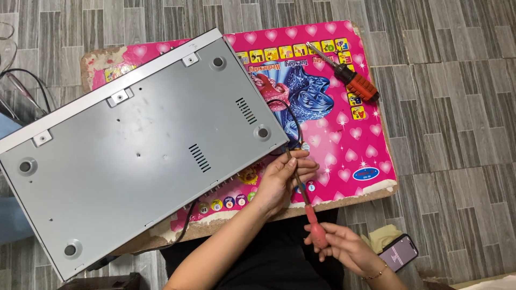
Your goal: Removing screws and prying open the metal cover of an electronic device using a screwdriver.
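Observation:
A grey metal device case lies bottom-up on a pink board printed with hearts. My left hand pinches the thin shaft of a red-handled screwdriver close to the case's right rear corner. My right hand, with a bracelet at the wrist, holds that screwdriver by its red handle. The tip is near the case edge, partly hidden by my fingers. A black cable loops out from the same corner.
A second screwdriver with an orange and black handle lies on the board's far right. A phone with a lit screen and a yellowish cloth lie on the grey tiled floor. Dark cables trail at left.

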